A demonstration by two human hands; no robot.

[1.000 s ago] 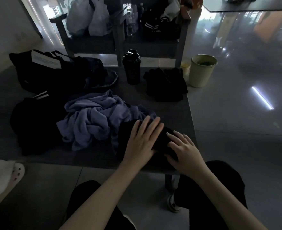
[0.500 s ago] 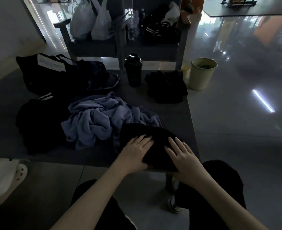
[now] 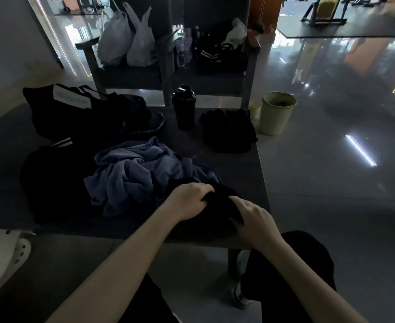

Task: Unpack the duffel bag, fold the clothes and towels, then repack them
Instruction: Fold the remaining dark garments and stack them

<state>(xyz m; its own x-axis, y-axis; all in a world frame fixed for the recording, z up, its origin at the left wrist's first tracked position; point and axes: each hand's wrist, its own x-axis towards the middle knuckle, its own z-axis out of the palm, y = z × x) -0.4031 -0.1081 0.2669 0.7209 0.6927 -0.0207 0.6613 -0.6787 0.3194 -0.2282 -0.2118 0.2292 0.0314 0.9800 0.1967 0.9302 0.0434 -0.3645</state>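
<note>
A small black garment [image 3: 217, 206] lies at the near right edge of the dark table [image 3: 245, 169]. My left hand [image 3: 188, 201] grips its left side with curled fingers. My right hand [image 3: 253, 217] grips its right side. A crumpled blue towel [image 3: 143, 173] lies just left of it. The black duffel bag [image 3: 80, 113] sits open at the far left, with a black garment with white stripes [image 3: 52, 173] in front of it. A folded black piece [image 3: 229, 131] lies at the far right.
A black shaker bottle [image 3: 183, 107] stands at the table's far edge. A pale green bin [image 3: 276, 113] stands on the floor to the right. Behind is a bench [image 3: 133, 75] with plastic bags and a jacket. A white clog [image 3: 3, 255] lies at the left.
Both hands lay flat on the black garment a second ago, slid toward me, and now have their fingers curled round its sides.
</note>
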